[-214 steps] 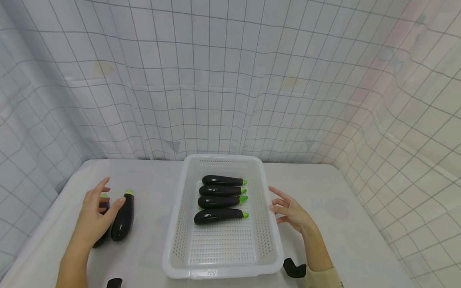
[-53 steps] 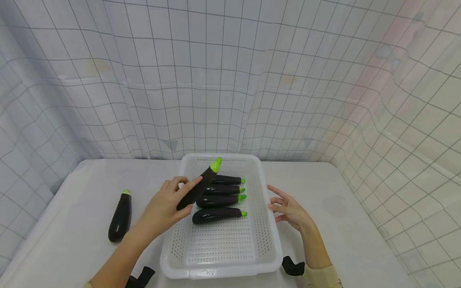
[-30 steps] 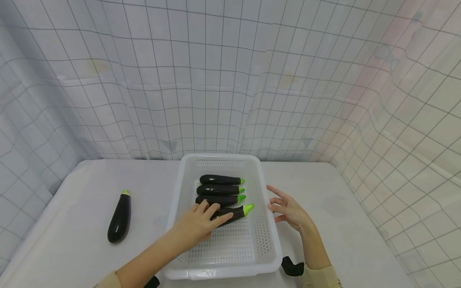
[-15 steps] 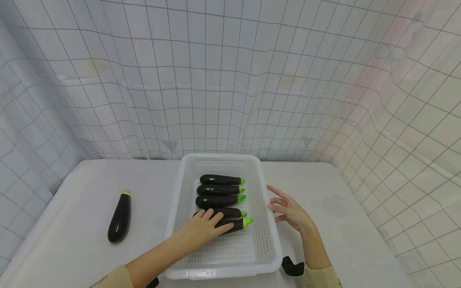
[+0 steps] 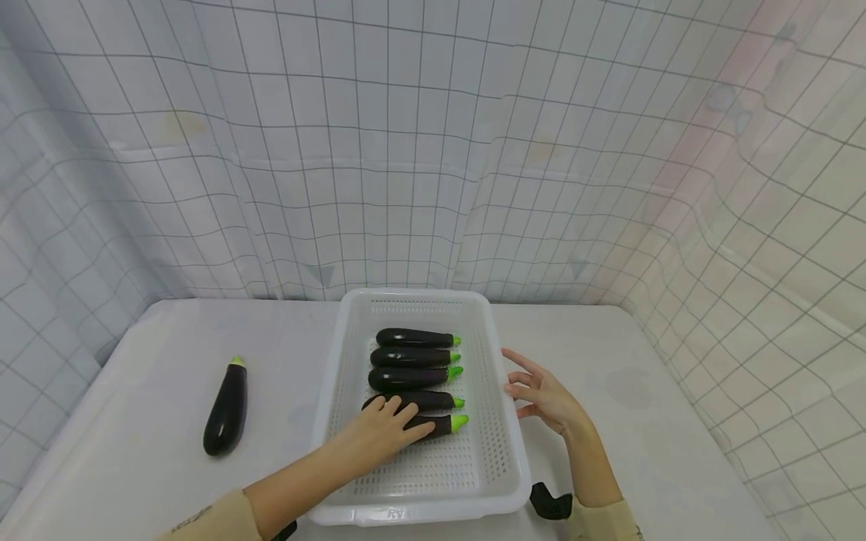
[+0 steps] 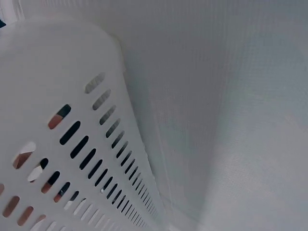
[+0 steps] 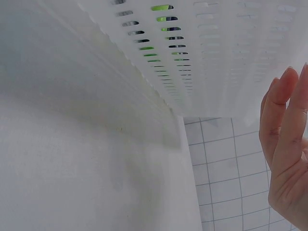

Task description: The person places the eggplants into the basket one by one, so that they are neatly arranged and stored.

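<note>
Inside a white perforated plastic basket (image 5: 514,466), my left hand (image 5: 375,436) holds an eggplant (image 5: 440,426) from above, covering its thick end. That eggplant lies nearest me, its green stem pointing right. Just beyond it, partly behind my fingertips, is another eggplant (image 5: 433,400). Several more eggplants (image 5: 414,357) lie parallel towards the far end. My right hand (image 5: 548,396) stays at the basket's right rim with loosely bent fingers, holding nothing. In the left wrist view the slotted basket wall (image 6: 33,62) hides most of that hand.
One eggplant (image 5: 226,412) lies on the white-covered table (image 5: 291,376) left of the basket. A black object (image 5: 551,502) sits by the right forearm. Grid-patterned curtains (image 5: 413,173) enclose the back and sides.
My left hand has carried one of the two left-side eggplants into the basket and set it at the near end of the row, straightening it alongside the others. My right hand has stayed put.
</note>
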Tool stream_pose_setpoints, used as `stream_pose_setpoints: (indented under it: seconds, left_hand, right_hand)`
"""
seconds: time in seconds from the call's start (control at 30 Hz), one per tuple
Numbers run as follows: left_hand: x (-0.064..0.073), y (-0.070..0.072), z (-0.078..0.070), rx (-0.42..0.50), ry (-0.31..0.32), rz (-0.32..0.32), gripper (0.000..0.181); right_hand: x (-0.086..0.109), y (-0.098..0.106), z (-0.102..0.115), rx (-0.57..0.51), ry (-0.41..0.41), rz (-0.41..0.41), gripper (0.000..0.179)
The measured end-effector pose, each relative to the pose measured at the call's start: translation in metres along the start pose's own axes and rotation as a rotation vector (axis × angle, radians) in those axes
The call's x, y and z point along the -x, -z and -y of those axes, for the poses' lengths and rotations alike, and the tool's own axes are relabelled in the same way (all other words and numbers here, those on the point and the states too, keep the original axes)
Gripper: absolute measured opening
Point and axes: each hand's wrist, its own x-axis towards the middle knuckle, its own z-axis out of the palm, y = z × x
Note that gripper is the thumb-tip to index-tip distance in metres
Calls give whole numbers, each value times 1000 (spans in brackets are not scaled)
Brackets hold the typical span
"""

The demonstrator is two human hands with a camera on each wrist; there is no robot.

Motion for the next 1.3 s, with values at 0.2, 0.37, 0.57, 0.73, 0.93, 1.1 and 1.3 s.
stream_pose_setpoints:
  seconds: [0.2,0.37,0.57,0.73,0.93,1.1,1.3]
  left_hand:
    - [0,-2,-1,-12,8,45,59]
    - [1,-2,-3,7,16,66,61]
    - [2,-4,-3,-6,23,67,60]
    - [3,-4,-4,-28,24,82,64]
    - [4,-3,-4,-32,27,81,66]
    - [4,-2,-4,-50,29,41,62]
    - [5,-3,-2,-15,57,-1,65]
  right_hand:
    - [0,-1,0,-7,0,-1,71]
    - [0,0,0,-5,1,1,70]
    - [0,0,0,-3,2,1,70]
    - [0,0,0,0,-1,1,70]
    - [0,0,0,3,0,4,70]
    - [1,0,1,8,9,4,72]
    - [1,-1,1,2,15,10,72]
